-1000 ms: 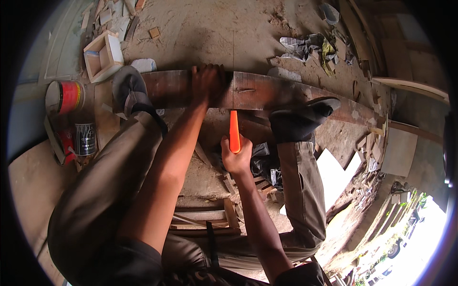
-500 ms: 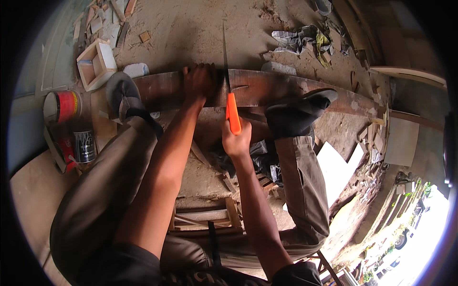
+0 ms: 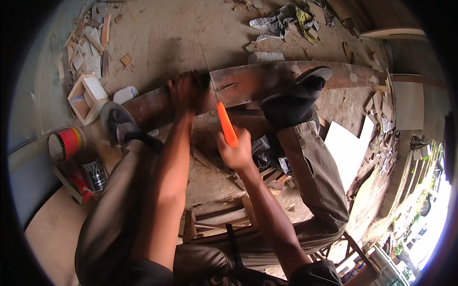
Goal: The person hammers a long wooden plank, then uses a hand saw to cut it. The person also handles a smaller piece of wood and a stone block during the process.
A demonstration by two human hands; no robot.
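Note:
A long reddish-brown wooden plank (image 3: 253, 81) lies across in front of me, with my left foot (image 3: 119, 121) and my right foot (image 3: 298, 100) on it. My left hand (image 3: 187, 90) presses onto the plank just left of the saw, its fingers curled over the far edge. Closed round the orange handle of a handsaw (image 3: 226, 123) is my right hand (image 3: 236, 147). The saw's blade shows edge-on as a thin dark line crossing the plank and reaching beyond it. A short curved mark shows on the plank right of the blade.
To the left stand a small open wooden box (image 3: 88, 99), a red-labelled can (image 3: 67, 144) and a dark can (image 3: 94, 175). Wood scraps (image 3: 90, 43) lie at far left. Crumpled sheeting (image 3: 286, 24) lies beyond the plank; a white panel (image 3: 341, 148) lies at right.
My right hand has drawn the saw back toward me, so its handle now sits nearer. The whole view has turned and shifted a little; my left hand stays on the plank.

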